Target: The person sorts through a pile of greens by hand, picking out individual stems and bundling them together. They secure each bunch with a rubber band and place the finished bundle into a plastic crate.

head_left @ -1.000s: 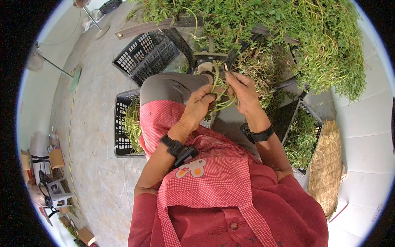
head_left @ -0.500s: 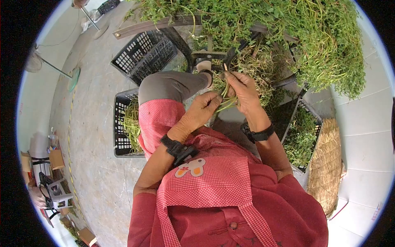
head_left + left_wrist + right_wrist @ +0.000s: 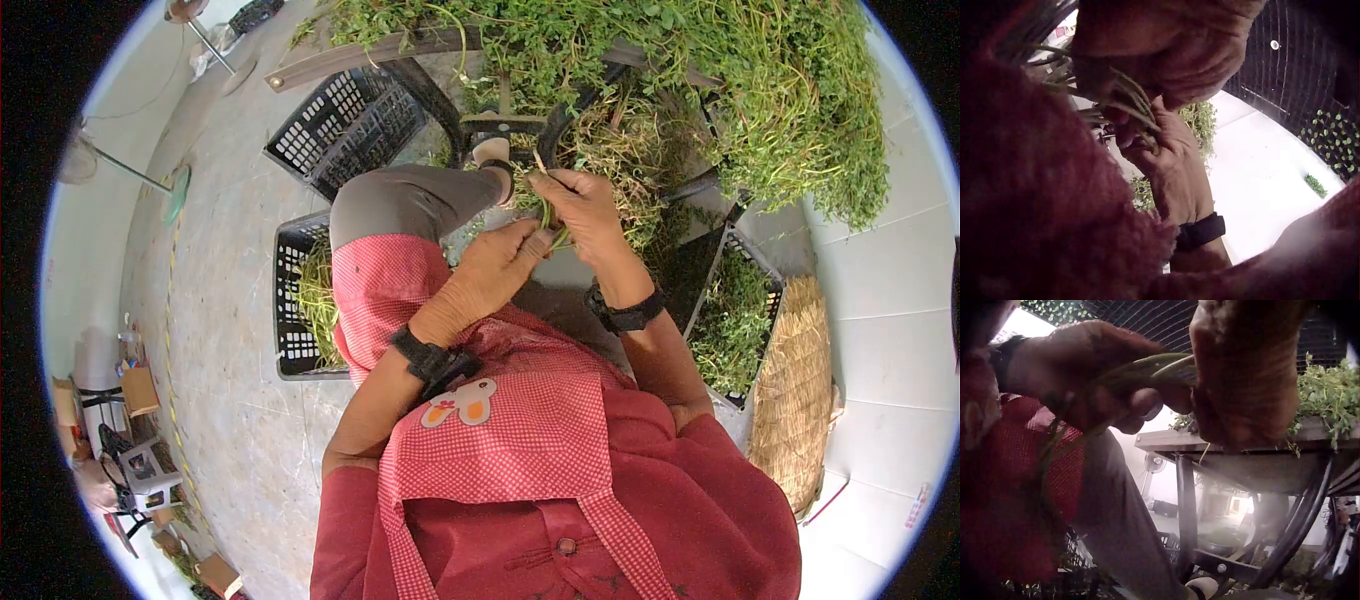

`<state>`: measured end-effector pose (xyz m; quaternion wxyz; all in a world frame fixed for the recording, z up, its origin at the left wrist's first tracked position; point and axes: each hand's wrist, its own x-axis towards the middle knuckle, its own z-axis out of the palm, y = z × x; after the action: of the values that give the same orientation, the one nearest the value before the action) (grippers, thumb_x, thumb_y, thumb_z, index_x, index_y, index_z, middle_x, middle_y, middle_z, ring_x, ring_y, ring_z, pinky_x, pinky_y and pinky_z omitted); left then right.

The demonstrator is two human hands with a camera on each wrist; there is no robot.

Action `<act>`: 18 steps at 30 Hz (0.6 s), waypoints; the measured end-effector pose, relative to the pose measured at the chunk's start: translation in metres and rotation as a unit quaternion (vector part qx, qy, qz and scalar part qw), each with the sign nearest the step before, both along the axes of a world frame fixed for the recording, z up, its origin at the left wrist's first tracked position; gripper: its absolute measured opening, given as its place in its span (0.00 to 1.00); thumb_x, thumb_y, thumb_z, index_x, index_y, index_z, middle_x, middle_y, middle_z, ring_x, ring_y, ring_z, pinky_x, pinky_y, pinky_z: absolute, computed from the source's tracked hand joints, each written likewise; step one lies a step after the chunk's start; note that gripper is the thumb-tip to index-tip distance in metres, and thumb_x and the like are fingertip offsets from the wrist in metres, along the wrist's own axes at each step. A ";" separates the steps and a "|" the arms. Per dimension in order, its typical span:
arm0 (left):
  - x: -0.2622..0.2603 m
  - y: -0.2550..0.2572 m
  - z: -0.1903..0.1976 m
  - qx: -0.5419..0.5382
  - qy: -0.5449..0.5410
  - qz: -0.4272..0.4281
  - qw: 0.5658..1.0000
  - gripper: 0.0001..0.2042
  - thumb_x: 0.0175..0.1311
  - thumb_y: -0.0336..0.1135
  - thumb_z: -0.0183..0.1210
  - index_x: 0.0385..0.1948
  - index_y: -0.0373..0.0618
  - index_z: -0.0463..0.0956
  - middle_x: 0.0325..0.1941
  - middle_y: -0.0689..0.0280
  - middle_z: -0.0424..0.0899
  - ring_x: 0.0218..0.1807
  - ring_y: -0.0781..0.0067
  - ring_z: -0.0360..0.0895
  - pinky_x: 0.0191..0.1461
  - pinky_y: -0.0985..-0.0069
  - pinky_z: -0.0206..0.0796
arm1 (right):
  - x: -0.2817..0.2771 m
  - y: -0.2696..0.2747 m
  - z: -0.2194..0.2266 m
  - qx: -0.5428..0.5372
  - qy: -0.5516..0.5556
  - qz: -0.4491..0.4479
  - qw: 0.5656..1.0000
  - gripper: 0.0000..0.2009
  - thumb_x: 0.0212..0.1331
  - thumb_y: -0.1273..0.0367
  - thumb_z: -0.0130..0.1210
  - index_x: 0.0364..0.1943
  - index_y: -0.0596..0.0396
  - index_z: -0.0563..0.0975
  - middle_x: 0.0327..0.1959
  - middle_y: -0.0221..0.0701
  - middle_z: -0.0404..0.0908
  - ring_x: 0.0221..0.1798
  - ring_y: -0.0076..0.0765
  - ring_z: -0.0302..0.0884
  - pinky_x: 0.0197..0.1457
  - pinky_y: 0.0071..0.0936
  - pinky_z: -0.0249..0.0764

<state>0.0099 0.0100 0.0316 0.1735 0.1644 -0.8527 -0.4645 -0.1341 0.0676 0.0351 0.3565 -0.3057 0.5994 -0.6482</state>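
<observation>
In the head view both hands meet over the lap, around a small bunch of green stems [image 3: 559, 238]. My left hand [image 3: 492, 265] grips the bunch from the left, its thumb and fingertips close below the right hand. On the other side my right hand [image 3: 588, 215] pinches the stems between thumb and fingers. A thin pale tip [image 3: 539, 160] sticks up past the right fingers; what it belongs to is hidden. In the right wrist view, the stems [image 3: 1160, 365] run from the left hand's curled fingers across to the right hand.
Leafy green plants [image 3: 800, 120] are heaped on a table [image 3: 370, 55] in front. Black crates stand around: one at left with stems [image 3: 318, 300], one tilted [image 3: 345, 130], one at right with greens [image 3: 735, 330]. Dry stalks [image 3: 630, 150] lie beneath the table, and a straw mat [image 3: 795, 400] leans at right.
The left hand has moved right and closed in against the right hand. Less of the stems shows between the hands now. The right hand has shifted slightly left.
</observation>
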 end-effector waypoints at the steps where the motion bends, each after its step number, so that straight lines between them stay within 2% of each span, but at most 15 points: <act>1: 0.000 0.001 0.002 -0.033 -0.037 -0.007 0.999 0.12 0.63 0.37 0.51 0.38 0.37 0.72 0.29 0.54 0.75 0.32 0.54 0.74 0.37 0.68 0.66 | 0.000 -0.002 -0.002 0.000 -0.001 0.000 1.000 0.13 0.55 0.64 0.58 0.37 0.61 0.80 0.18 0.18 0.71 0.19 0.11 0.57 0.19 0.16 0.52; 2: 0.000 0.003 0.002 -0.032 -0.039 -0.008 0.999 0.12 0.63 0.37 0.51 0.38 0.37 0.72 0.29 0.54 0.75 0.32 0.54 0.74 0.37 0.68 0.66 | 0.000 -0.002 -0.005 0.003 0.007 -0.014 1.000 0.12 0.56 0.64 0.58 0.35 0.61 0.80 0.18 0.18 0.71 0.20 0.11 0.58 0.20 0.16 0.53; 4: -0.001 0.006 0.003 -0.131 0.012 0.007 0.991 0.12 0.62 0.39 0.51 0.37 0.39 0.72 0.30 0.51 0.75 0.34 0.47 0.74 0.38 0.63 0.66 | -0.001 0.000 -0.006 0.007 0.015 -0.030 0.999 0.12 0.56 0.64 0.57 0.34 0.61 0.80 0.18 0.18 0.71 0.21 0.11 0.59 0.21 0.16 0.54; 7: -0.001 0.002 0.000 -0.117 -0.016 0.010 0.993 0.10 0.61 0.38 0.51 0.35 0.40 0.73 0.30 0.52 0.76 0.35 0.48 0.74 0.38 0.62 0.66 | -0.007 0.004 -0.002 0.047 -0.034 -0.009 0.998 0.13 0.58 0.62 0.55 0.30 0.60 0.79 0.17 0.18 0.70 0.22 0.12 0.59 0.23 0.16 0.56; 9: 0.001 0.001 0.001 -0.125 -0.034 0.022 0.991 0.10 0.61 0.38 0.51 0.34 0.40 0.72 0.30 0.53 0.77 0.35 0.49 0.74 0.37 0.62 0.66 | -0.010 0.004 -0.002 -0.022 -0.033 0.024 0.999 0.15 0.59 0.60 0.54 0.26 0.59 0.78 0.16 0.18 0.68 0.19 0.12 0.59 0.20 0.16 0.54; 11: 0.001 -0.003 0.000 -0.134 -0.053 0.034 0.989 0.09 0.61 0.37 0.51 0.33 0.40 0.72 0.30 0.54 0.77 0.34 0.50 0.75 0.37 0.62 0.65 | -0.010 0.002 -0.004 -0.019 -0.026 0.019 0.999 0.15 0.59 0.59 0.54 0.25 0.58 0.77 0.15 0.18 0.67 0.18 0.12 0.58 0.19 0.16 0.53; 14: 0.000 -0.006 -0.002 -0.175 -0.027 -0.011 0.984 0.08 0.61 0.35 0.51 0.30 0.39 0.72 0.30 0.55 0.78 0.33 0.53 0.75 0.36 0.66 0.65 | -0.010 0.002 -0.004 -0.002 -0.020 0.024 1.000 0.16 0.59 0.58 0.53 0.24 0.57 0.77 0.15 0.17 0.66 0.16 0.12 0.57 0.17 0.16 0.51; 16: 0.001 -0.003 0.005 0.056 -0.097 -0.022 0.993 0.07 0.61 0.32 0.51 0.30 0.37 0.72 0.30 0.55 0.78 0.32 0.54 0.76 0.36 0.69 0.65 | -0.007 0.001 -0.004 0.013 -0.021 0.035 0.999 0.16 0.59 0.58 0.53 0.24 0.57 0.77 0.14 0.17 0.66 0.16 0.11 0.56 0.17 0.16 0.51; 18: -0.002 -0.004 0.000 0.063 -0.062 -0.027 0.996 0.06 0.60 0.31 0.51 0.31 0.37 0.72 0.29 0.54 0.78 0.32 0.54 0.76 0.36 0.70 0.65 | -0.004 0.000 -0.003 0.056 0.001 0.018 0.998 0.16 0.59 0.57 0.52 0.24 0.56 0.77 0.14 0.17 0.66 0.16 0.11 0.56 0.17 0.15 0.50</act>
<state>0.0082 0.0062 0.0315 0.0974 0.1802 -0.8350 -0.5106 -0.1382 0.0679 0.0322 0.3841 -0.2967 0.6299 -0.6064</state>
